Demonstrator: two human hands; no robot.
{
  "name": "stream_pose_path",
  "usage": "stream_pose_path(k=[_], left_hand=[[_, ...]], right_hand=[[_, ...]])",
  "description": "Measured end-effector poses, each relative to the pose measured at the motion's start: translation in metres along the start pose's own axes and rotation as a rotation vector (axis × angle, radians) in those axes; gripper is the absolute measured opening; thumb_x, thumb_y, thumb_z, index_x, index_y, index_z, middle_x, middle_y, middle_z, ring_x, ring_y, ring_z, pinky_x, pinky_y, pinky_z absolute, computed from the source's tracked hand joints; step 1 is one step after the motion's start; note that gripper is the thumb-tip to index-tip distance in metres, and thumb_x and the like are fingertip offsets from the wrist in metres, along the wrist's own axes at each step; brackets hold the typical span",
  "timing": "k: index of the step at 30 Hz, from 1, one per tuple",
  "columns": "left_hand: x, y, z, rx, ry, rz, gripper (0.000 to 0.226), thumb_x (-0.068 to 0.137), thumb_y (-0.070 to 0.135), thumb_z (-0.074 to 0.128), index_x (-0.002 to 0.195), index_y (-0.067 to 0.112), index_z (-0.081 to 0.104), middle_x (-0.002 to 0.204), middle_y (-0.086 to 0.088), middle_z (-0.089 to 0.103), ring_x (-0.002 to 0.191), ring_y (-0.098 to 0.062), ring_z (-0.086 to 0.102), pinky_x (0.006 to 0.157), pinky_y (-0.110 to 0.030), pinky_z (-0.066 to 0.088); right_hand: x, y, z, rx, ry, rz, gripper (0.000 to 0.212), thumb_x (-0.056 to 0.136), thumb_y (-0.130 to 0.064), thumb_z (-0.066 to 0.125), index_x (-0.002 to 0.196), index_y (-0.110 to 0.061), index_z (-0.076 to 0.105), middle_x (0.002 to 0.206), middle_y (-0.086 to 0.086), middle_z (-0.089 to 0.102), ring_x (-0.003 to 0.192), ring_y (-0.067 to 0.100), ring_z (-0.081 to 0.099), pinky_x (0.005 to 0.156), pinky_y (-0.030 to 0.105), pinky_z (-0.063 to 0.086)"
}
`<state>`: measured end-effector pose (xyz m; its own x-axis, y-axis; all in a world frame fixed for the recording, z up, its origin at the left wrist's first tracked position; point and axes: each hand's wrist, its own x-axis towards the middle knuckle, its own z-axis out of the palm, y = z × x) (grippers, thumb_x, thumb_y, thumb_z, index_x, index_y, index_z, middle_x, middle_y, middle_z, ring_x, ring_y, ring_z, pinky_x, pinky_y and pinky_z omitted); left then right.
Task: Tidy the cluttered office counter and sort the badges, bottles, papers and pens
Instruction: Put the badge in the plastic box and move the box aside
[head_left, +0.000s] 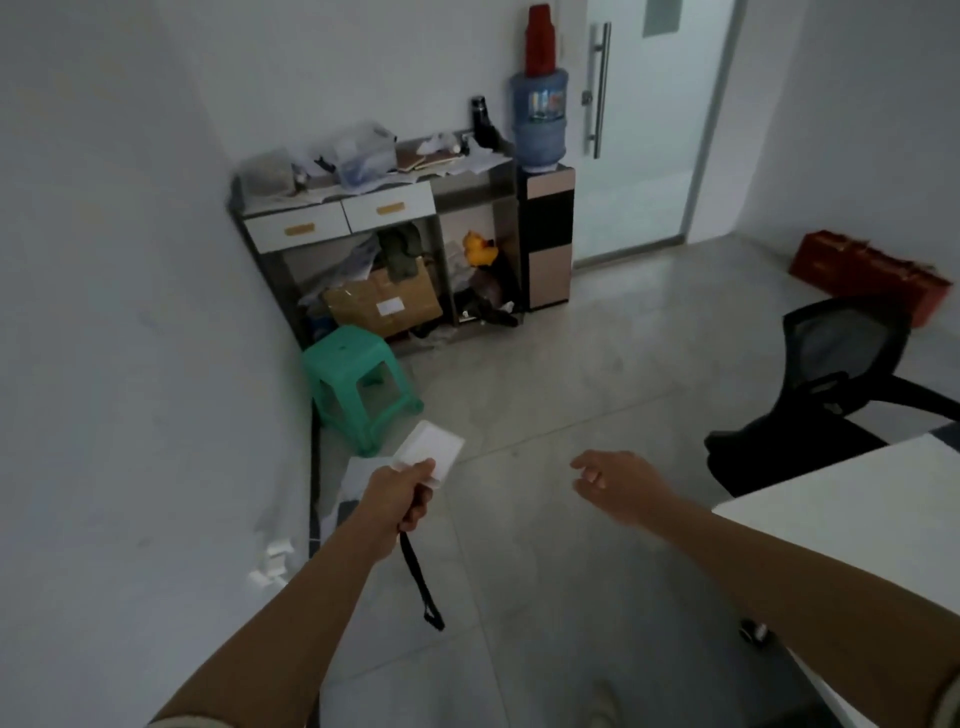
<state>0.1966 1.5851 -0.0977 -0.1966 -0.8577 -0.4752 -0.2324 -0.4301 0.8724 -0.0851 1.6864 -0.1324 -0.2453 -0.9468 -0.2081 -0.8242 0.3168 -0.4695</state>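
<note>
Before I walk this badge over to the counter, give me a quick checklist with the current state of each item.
1. Badge held firmly: ok, the left hand is closed around its lower end.
2. Strap free of snags: ok, it hangs loose below the fist, touching nothing.
3. Right hand free: ok, open and empty.
4. Floor path to the counter: ok down the middle; the green stool stands by the left wall, the black chair to the right.
5. Bare spot on the counter top: not ok, papers and a clear box cover it.
6. Other badges there: cannot tell, too far and blurred.
</note>
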Motion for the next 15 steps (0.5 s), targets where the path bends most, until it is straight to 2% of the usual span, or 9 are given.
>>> stream_pose_path(k=[6, 15], left_hand=[[0.126, 0.067, 0.012, -0.024, 0.011, -0.004, 0.018, 0.094, 0.020, 0.059, 0.082, 0.009, 0.051, 0.053, -0.002, 0.046, 0.034, -0.008, 0.033, 0.035, -0.015, 0.020], [0.304, 0.190, 0.019, 0.023, 0.011, 0.043, 0.024, 0.091, 0.021, 0.063, 0.074, 0.006, 0.055, 0.050, -0.003, 0.047, 0.038, -0.010, 0.035, 0.036, -0.017, 0.022]], right_hand=[[0.154, 0.002, -0.030, 0.002, 0.037, -0.034, 0.027, 0.092, -0.036, 0.057, 0.117, -0.029, 0.064, 0.100, -0.010, 0.069, 0.101, 0.014, 0.062, 0.090, 0.027, 0.046], [0.404, -0.037, -0.125, 0.018, 0.027, -0.109, 0.027, 0.093, -0.037, 0.056, 0.118, -0.029, 0.063, 0.104, -0.008, 0.068, 0.101, 0.016, 0.059, 0.089, 0.029, 0.045]])
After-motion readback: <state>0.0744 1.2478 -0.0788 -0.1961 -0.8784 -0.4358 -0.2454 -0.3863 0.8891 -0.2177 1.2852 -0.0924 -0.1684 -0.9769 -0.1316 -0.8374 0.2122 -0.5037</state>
